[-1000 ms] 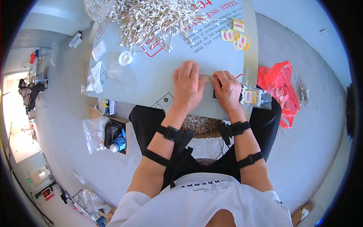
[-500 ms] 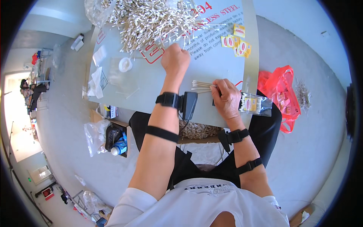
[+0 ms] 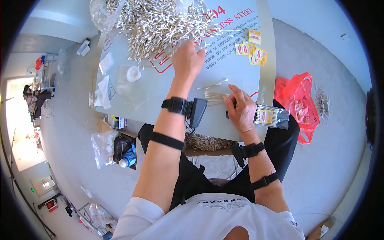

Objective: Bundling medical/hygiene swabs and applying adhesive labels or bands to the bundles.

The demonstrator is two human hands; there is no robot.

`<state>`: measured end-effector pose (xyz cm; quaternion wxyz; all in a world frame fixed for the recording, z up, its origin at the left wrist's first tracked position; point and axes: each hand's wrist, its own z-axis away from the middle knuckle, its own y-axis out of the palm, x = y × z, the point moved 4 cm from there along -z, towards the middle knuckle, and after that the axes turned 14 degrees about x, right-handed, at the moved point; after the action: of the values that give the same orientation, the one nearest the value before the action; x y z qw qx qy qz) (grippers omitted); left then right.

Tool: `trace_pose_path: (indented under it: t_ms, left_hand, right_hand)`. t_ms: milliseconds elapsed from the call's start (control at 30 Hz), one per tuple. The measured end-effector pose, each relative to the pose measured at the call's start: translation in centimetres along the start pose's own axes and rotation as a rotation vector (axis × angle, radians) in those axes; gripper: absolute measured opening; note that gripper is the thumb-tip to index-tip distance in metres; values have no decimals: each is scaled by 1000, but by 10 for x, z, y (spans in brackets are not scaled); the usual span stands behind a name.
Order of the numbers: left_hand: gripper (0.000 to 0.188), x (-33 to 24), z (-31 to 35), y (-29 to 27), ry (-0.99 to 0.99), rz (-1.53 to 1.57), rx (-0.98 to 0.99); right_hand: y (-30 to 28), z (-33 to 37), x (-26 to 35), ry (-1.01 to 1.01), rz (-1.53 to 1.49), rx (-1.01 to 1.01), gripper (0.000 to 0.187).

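Note:
My left hand [image 3: 187,60] is at the near edge of a large heap of cotton swabs [image 3: 160,30]. Its thumb stands apart from the curled fingers, whose tips are partly hidden. My right hand [image 3: 242,107] is open, index finger and thumb spread, beside a small bunch of cotton swabs [image 3: 214,96] lying on the metal-sheet tabletop [image 3: 168,86]. Just beyond that bunch lie loose swabs [image 3: 213,84] at a slant. A clear packet of swabs [image 3: 267,116] with a yellow label sits by my right wrist, at the table's near edge.
Small yellow-and-white labels [image 3: 252,50] lie at the table's right. On the left are a round white lid [image 3: 133,74] and white paper scraps [image 3: 103,92]. A red plastic bag [image 3: 298,104] is right of the table; an open box [image 3: 126,148] holds a blue bottle below left.
My right hand has opened and released the swabs it pinched onto the table. My left hand has moved slightly toward the heap, and its thumb has come away from the fist.

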<state>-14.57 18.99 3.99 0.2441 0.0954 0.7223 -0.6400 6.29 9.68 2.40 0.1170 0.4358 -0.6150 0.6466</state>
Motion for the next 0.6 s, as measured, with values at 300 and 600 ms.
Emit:
trace_pose_path:
  t_ms: [300, 600]
  left_hand:
    - [14, 1, -1, 5, -162, -78, 388]
    - [8, -13, 61, 6, -3, -58, 434]
  right_hand:
    - [-2, 0, -5, -26, -15, -16, 23]
    - [-4, -1, -5, 97, -140, -8, 33]
